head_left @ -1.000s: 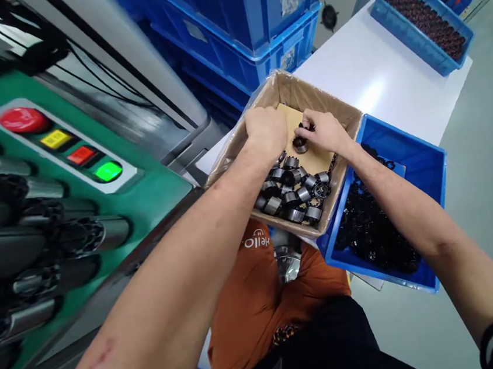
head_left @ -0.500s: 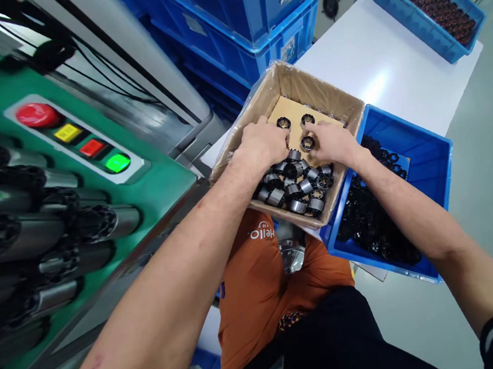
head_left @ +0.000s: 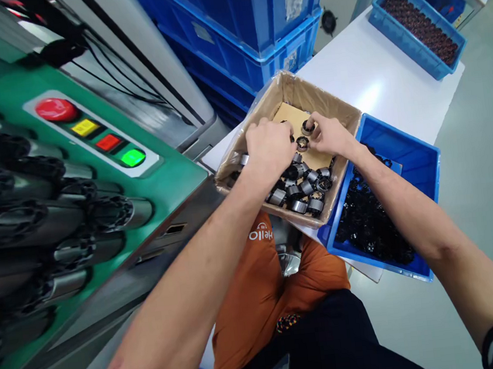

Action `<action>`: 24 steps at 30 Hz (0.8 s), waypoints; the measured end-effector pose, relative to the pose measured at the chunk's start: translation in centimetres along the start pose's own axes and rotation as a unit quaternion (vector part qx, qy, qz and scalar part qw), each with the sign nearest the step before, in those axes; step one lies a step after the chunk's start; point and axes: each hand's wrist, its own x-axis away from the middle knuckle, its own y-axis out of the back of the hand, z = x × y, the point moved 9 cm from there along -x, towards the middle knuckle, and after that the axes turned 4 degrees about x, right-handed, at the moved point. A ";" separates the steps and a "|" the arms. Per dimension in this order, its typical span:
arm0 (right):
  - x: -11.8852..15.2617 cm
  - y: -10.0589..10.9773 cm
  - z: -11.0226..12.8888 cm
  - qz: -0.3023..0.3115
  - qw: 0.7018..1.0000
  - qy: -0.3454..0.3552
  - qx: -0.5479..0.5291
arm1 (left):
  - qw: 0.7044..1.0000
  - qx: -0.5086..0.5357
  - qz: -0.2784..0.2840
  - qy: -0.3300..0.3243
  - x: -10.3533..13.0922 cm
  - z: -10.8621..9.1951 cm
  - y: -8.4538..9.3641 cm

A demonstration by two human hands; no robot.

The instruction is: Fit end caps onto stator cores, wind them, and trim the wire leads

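Observation:
Both hands are inside a cardboard box (head_left: 333, 90) lined with clear plastic. My left hand (head_left: 271, 146) is closed, its fingers curled down over the cardboard sheet (head_left: 289, 114); a dark bit shows at its fingertips, but what it holds is hidden. Thumb and fingers of my right hand (head_left: 332, 134) close around a short metal ring with black toothed ends (head_left: 308, 127). A second such ring (head_left: 303, 144) stands on the sheet just below, near the right thumb. Several more metal-and-black rings (head_left: 297, 189) lie jumbled in the near part of the box.
A blue bin (head_left: 432, 171) of black parts adjoins the box on the right. Farther along the white table (head_left: 362, 55) sits a blue tray (head_left: 437, 67) of dark reddish parts. Stacked blue crates (head_left: 255, 60) rise behind. At left is a green machine panel (head_left: 180, 185) with buttons and metal cylinders.
My left hand has moved right and covers most of the ring beside it. My right hand's fingers have risen to the upper ring. The view has shifted slightly.

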 end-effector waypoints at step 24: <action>-3.9 2.0 6.1 0.141 0.972 0.172 0.073 | 0.871 0.129 -0.473 0.039 44.0 16.9 0.4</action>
